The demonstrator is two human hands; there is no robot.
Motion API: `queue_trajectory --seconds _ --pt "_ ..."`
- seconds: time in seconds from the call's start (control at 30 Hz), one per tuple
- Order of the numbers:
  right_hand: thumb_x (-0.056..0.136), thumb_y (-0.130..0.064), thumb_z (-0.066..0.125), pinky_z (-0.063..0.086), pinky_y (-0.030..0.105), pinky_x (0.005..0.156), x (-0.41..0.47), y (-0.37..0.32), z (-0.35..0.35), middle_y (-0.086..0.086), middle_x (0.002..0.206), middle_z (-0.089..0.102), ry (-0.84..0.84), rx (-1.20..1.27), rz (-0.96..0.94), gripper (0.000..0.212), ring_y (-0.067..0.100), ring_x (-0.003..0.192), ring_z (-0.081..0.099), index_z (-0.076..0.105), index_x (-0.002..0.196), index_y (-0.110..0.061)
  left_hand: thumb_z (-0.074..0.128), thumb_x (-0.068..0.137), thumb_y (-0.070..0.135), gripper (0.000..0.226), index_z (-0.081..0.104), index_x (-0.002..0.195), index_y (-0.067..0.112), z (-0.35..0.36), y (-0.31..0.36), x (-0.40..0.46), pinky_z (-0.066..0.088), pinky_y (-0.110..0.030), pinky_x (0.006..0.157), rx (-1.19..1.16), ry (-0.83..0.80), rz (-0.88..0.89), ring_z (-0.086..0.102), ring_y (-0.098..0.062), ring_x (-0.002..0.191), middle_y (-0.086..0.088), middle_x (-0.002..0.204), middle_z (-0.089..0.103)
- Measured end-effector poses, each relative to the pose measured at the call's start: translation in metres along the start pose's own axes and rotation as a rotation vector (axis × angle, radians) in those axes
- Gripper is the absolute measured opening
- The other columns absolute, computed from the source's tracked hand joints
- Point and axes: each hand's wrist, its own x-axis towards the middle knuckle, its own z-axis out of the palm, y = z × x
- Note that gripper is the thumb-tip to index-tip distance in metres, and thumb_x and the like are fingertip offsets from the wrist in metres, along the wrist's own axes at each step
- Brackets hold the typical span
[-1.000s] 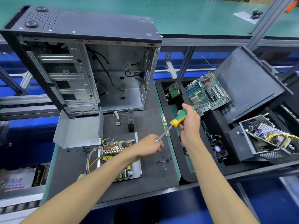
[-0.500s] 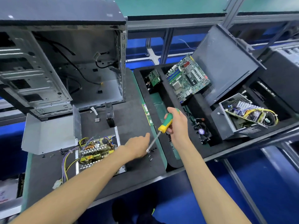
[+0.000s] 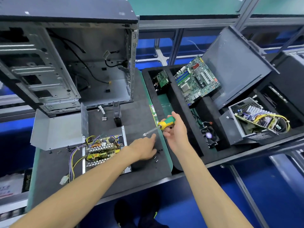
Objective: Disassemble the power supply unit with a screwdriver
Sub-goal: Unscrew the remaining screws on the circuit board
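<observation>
On the dark mat at about 7 o'clock from frame centre, item one: the power supply unit point(image 3: 105, 152), already opened, its board with coils, capacitors and heat-sink fins exposed in a shallow metal tray. Its grey cover point(image 3: 57, 129) lies just beside it at 10 o'clock, off the unit. A bundle of yellow and purple wires point(image 3: 74, 160) trails from the board toward 8 o'clock.

Item two: screwdriver point(image 3: 162, 125), green-and-yellow handle, near centre. My right hand point(image 3: 175, 130) wraps the handle, shaft angled down toward 8 o'clock. My left hand point(image 3: 144, 148) reaches with extended fingers toward the shaft tip, just short of it or touching; motion blur leaves me unable to tell whether it pinches anything.

Item three: loose black screws point(image 3: 157, 155) on the mat, just at 3 o'clock of my left hand.

Handling, as I judge it: the tray is stiff sheet metal, moderately heavy for its bulk, edges likely sharp. The board is fragile; its components should not bear load. I would take hold at the tray's side walls or the board's bare rim, never by the wires or coils, and steady the tray while turning any remaining board screws.

Also present: an emptied computer case point(image 3: 69, 63) at 11 o'clock; a motherboard point(image 3: 195, 79) at 1 o'clock.
</observation>
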Motion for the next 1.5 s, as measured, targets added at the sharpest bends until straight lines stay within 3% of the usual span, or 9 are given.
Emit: queue_trajectory --seconds 0.23,0.37,0.5,0.6,0.83,0.93,1.03,1.17,1.5 --pt "0.101 -0.028 0.058 0.029 0.016 0.034 -0.008 0.029 0.046 0.008 0.072 0.064 -0.242 0.169 0.166 0.022 0.009 0.039 0.036 0.046 0.089 -0.015 0.049 0.092 0.01 0.016 0.059 0.105 0.009 -0.045 -0.042 -0.07 0.047 -0.043 0.083 -0.095 0.517 0.072 0.058 -0.032 0.096 -0.01 0.1 0.062" --pt "0.099 -0.018 0.055 0.028 0.019 0.033 -0.01 0.058 0.077 0.008 0.072 0.066 -0.292 0.14 0.1 0.016 0.01 0.036 0.038 0.048 0.086 -0.014 0.061 0.092 0.021 0.013 0.056 0.104 0.018 -0.039 -0.099 -0.119 0.047 -0.038 0.077 -0.125 0.742 -0.216 0.054 -0.021 0.09 0.003 0.095 0.055" --pt "0.099 -0.019 0.058 0.029 0.021 0.033 -0.005 0.091 0.087 0.012 0.074 0.069 -0.225 -0.081 -0.056 0.01 0.017 0.034 0.042 0.049 0.1 -0.014 0.056 0.091 0.06 0.051 0.045 0.119 0.018 -0.016 -0.136 -0.151 0.047 -0.037 0.072 -0.242 0.485 -0.562 0.059 -0.025 0.091 -0.003 0.105 0.057" --pt "0.097 -0.023 0.059 0.032 0.023 0.033 -0.003 0.106 0.084 0.012 0.076 0.07 -0.22 -0.152 -0.143 0.014 0.019 0.036 0.041 0.05 0.103 -0.015 0.05 0.087 0.073 0.057 0.043 0.112 0.022 -0.003 -0.139 -0.155 0.041 -0.033 0.057 -0.202 0.441 -0.579 0.059 -0.02 0.07 0.006 0.082 0.06" --pt "0.099 -0.023 0.058 0.037 0.024 0.034 -0.006 0.104 0.087 0.012 0.077 0.071 -0.265 -0.248 -0.25 0.015 0.02 0.038 0.045 0.044 0.103 -0.017 0.059 0.091 0.056 0.046 0.036 0.114 0.022 0.008 -0.128 -0.154 0.04 -0.034 0.055 -0.15 0.591 -0.521 0.061 -0.022 0.073 0.007 0.09 0.057" --pt "0.1 -0.019 0.056 0.035 0.024 0.034 -0.012 0.097 0.085 0.01 0.077 0.071 -0.223 -0.258 -0.29 0.013 0.02 0.038 0.044 0.044 0.104 -0.017 0.063 0.09 0.047 0.053 0.043 0.13 0.017 0.011 -0.127 -0.155 0.045 -0.033 0.071 -0.111 0.699 -0.423 0.057 -0.023 0.099 -0.001 0.116 0.054" --pt "0.101 -0.016 0.054 0.034 0.024 0.034 -0.021 0.084 0.083 0.01 0.075 0.071 -0.169 -0.245 -0.377 0.012 0.019 0.036 0.044 0.042 0.105 -0.016 0.064 0.087 0.049 0.053 0.053 0.126 0.015 0.008 -0.122 -0.157 0.04 -0.039 0.096 -0.023 0.777 -0.26 0.049 -0.025 0.111 -0.005 0.118 0.051" --pt "0.099 -0.017 0.052 0.034 0.024 0.035 -0.041 0.061 0.078 0.011 0.078 0.071 -0.19 -0.248 -0.553 0.012 0.022 0.037 0.047 0.042 0.105 -0.017 0.055 0.088 0.059 0.047 0.06 0.111 0.018 0.017 -0.103 -0.158 0.034 -0.04 0.106 0.074 0.71 -0.046 0.052 -0.022 0.111 0.002 0.113 0.057" --pt "0.09 -0.027 0.06 0.047 0.034 0.045 -0.093 0.054 0.059 0.012 0.079 0.065 -0.419 -0.774 -0.916 0.026 0.02 0.049 0.058 0.043 0.104 -0.039 0.065 0.075 0.058 0.053 0.07 0.108 0.016 0.044 -0.085 -0.153 0.024 -0.049 0.114 0.297 0.59 -0.145 0.055 -0.026 0.119 0.001 0.1 0.072"
